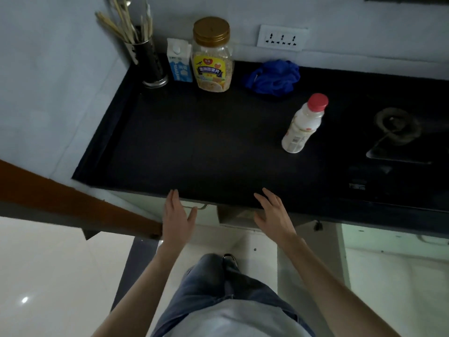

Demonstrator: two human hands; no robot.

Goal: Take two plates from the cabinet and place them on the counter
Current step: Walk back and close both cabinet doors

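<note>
Both hands empty, fingers spread: left hand beside cabinet handle, right hand at 3 o'clock. Hook handle, pull door w/o jerking; plates unseen.

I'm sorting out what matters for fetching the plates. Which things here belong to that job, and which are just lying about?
Belongs to the job:
black counter
cabinet handle under the counter edge
left hand, open
right hand, open
No plates are in view.

Just lying about:
oat jar
milk carton
chopstick holder
blue cloth
red-capped bottle
stove burner
</note>
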